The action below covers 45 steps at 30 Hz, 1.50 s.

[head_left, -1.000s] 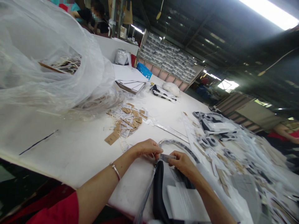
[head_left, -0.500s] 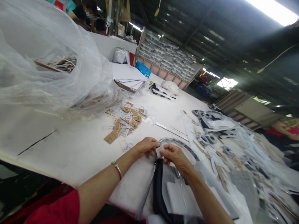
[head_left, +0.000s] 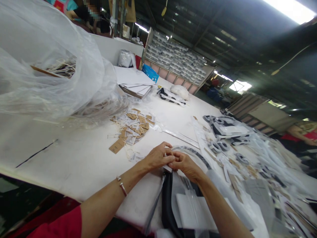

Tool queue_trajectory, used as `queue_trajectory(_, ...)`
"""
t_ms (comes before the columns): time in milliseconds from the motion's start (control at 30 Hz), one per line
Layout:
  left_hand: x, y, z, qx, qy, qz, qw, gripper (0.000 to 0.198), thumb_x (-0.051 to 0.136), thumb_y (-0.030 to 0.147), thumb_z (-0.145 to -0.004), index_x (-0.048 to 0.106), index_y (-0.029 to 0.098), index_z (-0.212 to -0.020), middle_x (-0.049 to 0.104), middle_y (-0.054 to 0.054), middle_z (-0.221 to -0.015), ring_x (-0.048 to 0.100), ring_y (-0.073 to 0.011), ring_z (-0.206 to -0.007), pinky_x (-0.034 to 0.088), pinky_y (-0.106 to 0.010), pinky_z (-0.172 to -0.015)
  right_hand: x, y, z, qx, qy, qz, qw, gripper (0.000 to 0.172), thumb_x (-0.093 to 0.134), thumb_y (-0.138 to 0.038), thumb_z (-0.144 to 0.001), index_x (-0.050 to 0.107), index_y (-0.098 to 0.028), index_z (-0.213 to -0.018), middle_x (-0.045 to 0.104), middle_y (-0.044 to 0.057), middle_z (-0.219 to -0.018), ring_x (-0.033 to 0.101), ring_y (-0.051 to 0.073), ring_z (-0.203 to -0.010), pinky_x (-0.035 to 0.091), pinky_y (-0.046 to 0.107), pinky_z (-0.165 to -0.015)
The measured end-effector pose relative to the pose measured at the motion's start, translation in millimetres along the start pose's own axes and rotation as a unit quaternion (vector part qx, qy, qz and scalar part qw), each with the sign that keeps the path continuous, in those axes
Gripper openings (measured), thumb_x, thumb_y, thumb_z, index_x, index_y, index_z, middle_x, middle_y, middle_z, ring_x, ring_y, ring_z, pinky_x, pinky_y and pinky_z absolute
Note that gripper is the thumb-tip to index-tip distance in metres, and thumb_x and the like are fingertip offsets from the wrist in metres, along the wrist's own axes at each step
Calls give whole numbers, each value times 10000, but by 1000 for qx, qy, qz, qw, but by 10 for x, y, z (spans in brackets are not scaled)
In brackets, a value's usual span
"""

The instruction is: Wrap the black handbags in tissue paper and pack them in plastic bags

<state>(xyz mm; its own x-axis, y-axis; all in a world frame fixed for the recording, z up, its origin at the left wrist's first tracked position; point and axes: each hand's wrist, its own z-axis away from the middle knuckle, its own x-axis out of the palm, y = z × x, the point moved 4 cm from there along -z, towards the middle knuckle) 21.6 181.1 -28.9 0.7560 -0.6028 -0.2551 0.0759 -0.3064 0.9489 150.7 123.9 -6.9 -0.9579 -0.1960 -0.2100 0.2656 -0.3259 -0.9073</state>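
Directly before me lies a black bag (head_left: 167,201) with clear plastic and white sheets over it. Its curved handle (head_left: 201,157), wrapped in film, arches away behind my hands. My left hand (head_left: 158,156) and my right hand (head_left: 186,166) meet at the bag's top corner, fingertips pinched together and overlapping. A small white tag (head_left: 167,169) pokes out beneath the fingers, mostly covered by them. Whatever else sits between the fingertips is hidden. Left of the hands lies a heap of brown and white hang tags (head_left: 136,127) with cream strings.
A big clear plastic sack (head_left: 96,82) with strings inside takes up the left. Stacked white sheets (head_left: 133,79) and a blue box (head_left: 150,72) stand farther back. Wrapped black parts (head_left: 226,127) and loose plastic crowd the right. Other people are at the far left and right edges.
My left hand has closed in over the white tag, and its fingers now overlap those of my right hand. The tag is more covered than before.
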Motion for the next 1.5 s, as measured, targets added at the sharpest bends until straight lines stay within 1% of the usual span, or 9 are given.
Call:
queue_trajectory(100, -12, 47, 40, 26, -11, -40, 999, 131, 618, 286, -783, 722, 209, -801, 536, -17, -1283, 572, -106, -755, 475, -241, -738, 8, 30, 14, 6, -3, -1, 1000, 416, 774, -357, -618, 666, -173, -975, 607, -26, -719, 487, 103, -604, 352, 229, -547)
queue_trajectory(233, -19, 74, 59, 41, -12, -83, 996, 131, 598, 281, -812, 719, 233, -828, 551, 2, -1253, 590, -114, -799, 462, -250, -820, 13, 49, -13, 4, 70, 43, 997, 245, 742, -331, -615, 641, -168, -768, 539, -44, -580, 437, 93, -509, 336, 238, -504)
queue_trajectory(467, 3, 98, 84, 1, 1, -85, 996, 166, 526, 254, -860, 683, 211, -893, 626, -47, -1172, 613, -206, -1050, 440, -299, -971, -12, 141, -59, -4, 177, 45, 983, 238, 734, -373, -623, 618, -189, -721, 537, -43, -508, 462, 112, -438, 352, 259, -455)
queue_trajectory(600, -25, 30, 113, -87, 5, -34, 996, 331, 430, 223, -880, 541, 187, -1190, 650, -89, -1132, 680, -150, -675, 554, -287, -673, -55, 190, -74, 10, 219, 33, 975, 206, 726, -338, -620, 577, -201, -660, 569, -28, -516, 493, 125, -425, 389, 271, -437)
queue_trajectory(667, -27, -10, 116, -126, -17, 2, 992, 404, 452, 198, -840, 484, 178, -1242, 642, -109, -1167, 684, -149, -625, 522, -239, -495, -56, 191, -78, 6, 227, 28, 974, 188, 714, -335, -637, 579, -205, -657, 563, -30, -506, 505, 130, -431, 399, 272, -435)
queue_trajectory(933, 7, -119, 30, -203, -80, 46, 975, 171, 500, 257, -823, 594, 135, -897, 672, -33, -686, 705, -196, -687, 525, -220, -498, 22, 76, 15, -49, 250, 92, 963, 169, 623, -365, -751, 620, -197, -733, 581, -30, -540, 539, 147, -484, 431, 271, -489)
queue_trajectory(1167, -273, -191, -79, -185, 32, -103, 977, 95, 542, 201, -709, 634, 176, -707, 694, -58, -914, 639, -216, -936, 485, -273, -789, 8, 17, 116, -180, 275, 353, 876, 153, 551, -280, -808, 683, -213, -768, 671, 26, -805, 582, 161, -674, 447, 304, -704)
queue_trajectory(1300, -423, -207, -73, -190, 84, -154, 966, 151, 517, 213, -706, 662, 180, -729, 702, -78, -905, 624, -235, -926, 457, -295, -792, 39, 58, 97, -150, 207, 355, 899, 165, 543, -270, -803, 697, -214, -795, 684, 27, -819, 611, 174, -712, 449, 302, -689)
queue_trajectory(1500, -486, -101, -55, -164, 82, -152, 971, 218, 486, 247, -729, 683, 164, -770, 698, -50, -788, 614, -187, -754, 427, -256, -664, 63, -62, 61, -101, 206, 244, 942, 432, 594, -471, -816, 654, -195, -1142, 691, 65, -992, 632, 192, -784, 485, 314, -703)
